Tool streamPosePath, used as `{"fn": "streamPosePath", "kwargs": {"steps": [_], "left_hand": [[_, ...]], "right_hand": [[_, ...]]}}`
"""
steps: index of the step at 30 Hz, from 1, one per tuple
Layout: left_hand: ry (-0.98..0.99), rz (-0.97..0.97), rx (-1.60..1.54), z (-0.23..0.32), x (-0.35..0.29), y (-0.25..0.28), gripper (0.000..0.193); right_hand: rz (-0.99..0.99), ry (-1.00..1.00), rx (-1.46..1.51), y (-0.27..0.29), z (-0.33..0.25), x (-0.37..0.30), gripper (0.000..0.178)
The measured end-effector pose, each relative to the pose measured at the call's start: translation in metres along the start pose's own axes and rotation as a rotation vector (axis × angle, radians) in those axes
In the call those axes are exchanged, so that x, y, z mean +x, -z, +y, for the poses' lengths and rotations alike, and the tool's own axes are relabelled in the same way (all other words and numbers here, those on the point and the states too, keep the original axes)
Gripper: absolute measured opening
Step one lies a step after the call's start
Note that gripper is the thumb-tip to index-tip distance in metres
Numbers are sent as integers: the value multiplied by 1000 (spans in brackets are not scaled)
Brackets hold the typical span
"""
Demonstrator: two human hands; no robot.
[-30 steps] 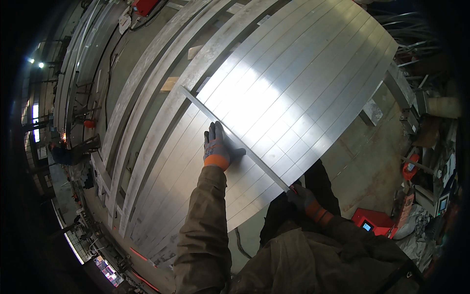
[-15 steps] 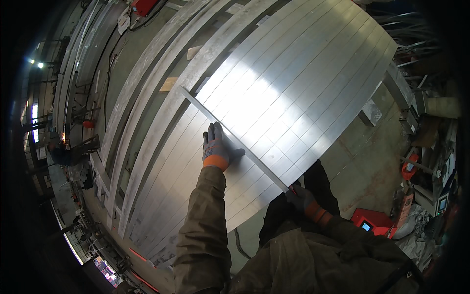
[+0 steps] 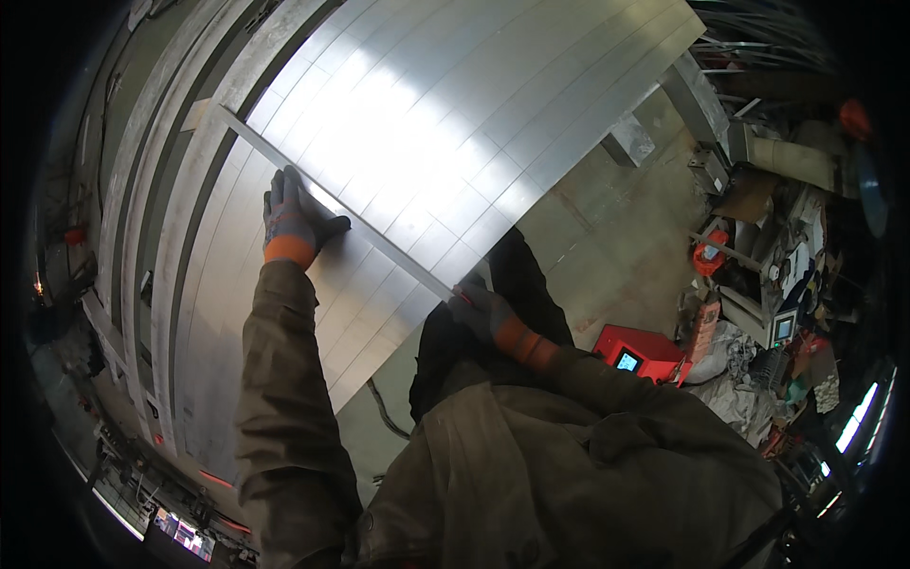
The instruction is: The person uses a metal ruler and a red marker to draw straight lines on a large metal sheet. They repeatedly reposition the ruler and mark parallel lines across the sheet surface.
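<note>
A long, flat metal bar (image 3: 379, 240) lies diagonally across a broad, shiny metal sheet (image 3: 531, 123) marked with many parallel lines. My left hand (image 3: 292, 213), in a grey and orange glove, presses flat by the bar's middle with fingers stretched and thumb out to the side. At the sheet's near edge, my gloved right hand (image 3: 490, 315) is closed by the bar's near end. A small bit of red shows at its fingertips; what it grips is mostly hidden.
Long curved metal beams (image 3: 180, 218) run along the left, beyond the sheet. A red machine with a small screen (image 3: 645, 353) stands on the floor at right, beside piled clutter (image 3: 730, 379). A metal beam end (image 3: 628, 142) juts out past the sheet's right edge.
The whole view has swung to the right, so the sheet, bar and hands appear farther left. Both hands keep about the same places along the bar.
</note>
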State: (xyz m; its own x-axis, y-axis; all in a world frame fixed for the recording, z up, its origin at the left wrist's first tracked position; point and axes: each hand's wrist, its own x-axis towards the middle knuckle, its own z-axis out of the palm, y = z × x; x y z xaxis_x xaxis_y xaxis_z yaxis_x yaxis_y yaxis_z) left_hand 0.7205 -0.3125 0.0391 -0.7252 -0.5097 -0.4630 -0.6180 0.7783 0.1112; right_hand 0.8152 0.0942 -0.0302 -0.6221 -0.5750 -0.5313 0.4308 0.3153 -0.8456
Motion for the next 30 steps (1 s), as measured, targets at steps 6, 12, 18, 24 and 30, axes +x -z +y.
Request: {"fn": "streamPosePath", "kwargs": {"steps": [6, 12, 18, 24, 30], "left_hand": [[3, 11, -21, 2, 0, 3, 150], [-8, 50, 31, 0, 2, -4, 151], [-24, 66, 4, 1, -1, -1, 152], [12, -12, 81, 12, -5, 3, 149], [-65, -70, 220, 10, -2, 13, 154]], "right_hand": [[-2, -17, -67, 0, -11, 3, 31], [-7, 3, -38, 3, -13, 1, 32], [-23, -36, -61, 6, -17, 3, 33], [-40, -61, -82, 7, -16, 2, 34], [40, 98, -599, 36, -65, -5, 29]]}}
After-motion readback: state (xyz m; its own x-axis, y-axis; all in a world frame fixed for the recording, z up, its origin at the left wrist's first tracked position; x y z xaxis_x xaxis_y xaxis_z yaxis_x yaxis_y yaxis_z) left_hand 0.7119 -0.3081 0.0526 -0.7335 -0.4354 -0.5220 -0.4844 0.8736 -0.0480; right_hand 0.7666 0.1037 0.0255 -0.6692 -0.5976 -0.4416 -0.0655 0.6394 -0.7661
